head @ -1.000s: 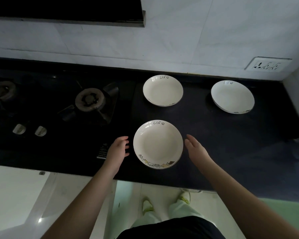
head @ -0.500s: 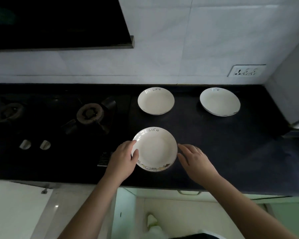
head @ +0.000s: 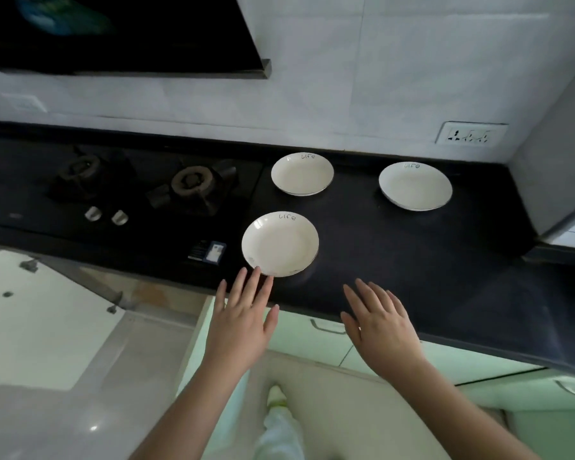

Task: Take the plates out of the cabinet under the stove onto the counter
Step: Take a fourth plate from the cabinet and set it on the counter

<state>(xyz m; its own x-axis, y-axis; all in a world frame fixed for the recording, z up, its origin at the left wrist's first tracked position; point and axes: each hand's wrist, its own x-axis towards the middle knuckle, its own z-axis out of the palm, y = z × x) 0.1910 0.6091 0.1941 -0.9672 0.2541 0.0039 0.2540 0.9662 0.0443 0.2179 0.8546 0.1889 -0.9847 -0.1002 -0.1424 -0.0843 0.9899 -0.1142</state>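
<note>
Three white plates marked "Life" rest on the black counter. The near plate lies close to the front edge, a second plate sits behind it, and a third plate is at the back right. My left hand hovers flat with fingers spread just below the near plate, fingertips at its rim. My right hand is spread over the counter's front edge, apart from every plate. Both hands hold nothing.
A black gas stove with two burners and two knobs fills the counter's left side. A dark range hood hangs above. Pale green cabinet fronts run below the counter, with a door edge-on under my left hand. A wall socket is at right.
Both hands have let go of the near plate and drawn back toward me, fingers spread. The view has shifted back and left.
</note>
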